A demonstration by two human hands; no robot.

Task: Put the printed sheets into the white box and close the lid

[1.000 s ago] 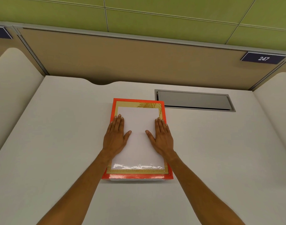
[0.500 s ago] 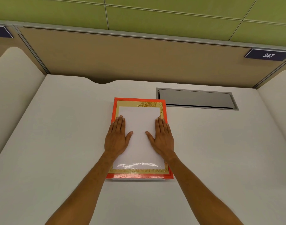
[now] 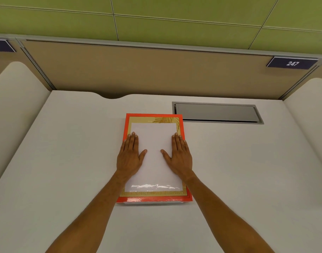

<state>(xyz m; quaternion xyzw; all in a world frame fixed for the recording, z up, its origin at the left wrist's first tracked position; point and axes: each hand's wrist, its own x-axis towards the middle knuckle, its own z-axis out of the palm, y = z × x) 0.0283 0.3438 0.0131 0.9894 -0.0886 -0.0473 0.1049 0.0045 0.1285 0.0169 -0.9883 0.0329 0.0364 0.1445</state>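
Observation:
A flat box sits shut in the middle of the white desk (image 3: 65,161). Its glossy lid (image 3: 153,141) has an orange-red border, a gold patterned frame and a white centre. A thin sliver of the white box base (image 3: 153,203) shows under the lid's near edge. My left hand (image 3: 130,157) lies palm down on the lid's left side. On the right side my right hand (image 3: 180,157) lies the same way. Both hands are flat, thumbs pointing inward, and hold nothing. No printed sheets are in view.
A grey metal cable hatch (image 3: 217,112) is set into the desk just behind and right of the box. A tan partition (image 3: 147,73) with a number plate 247 (image 3: 292,63) closes the back. Rounded white dividers (image 3: 15,99) stand on both sides.
Both hands stay flat on the lid in the same places. Only the camera view has shifted slightly.

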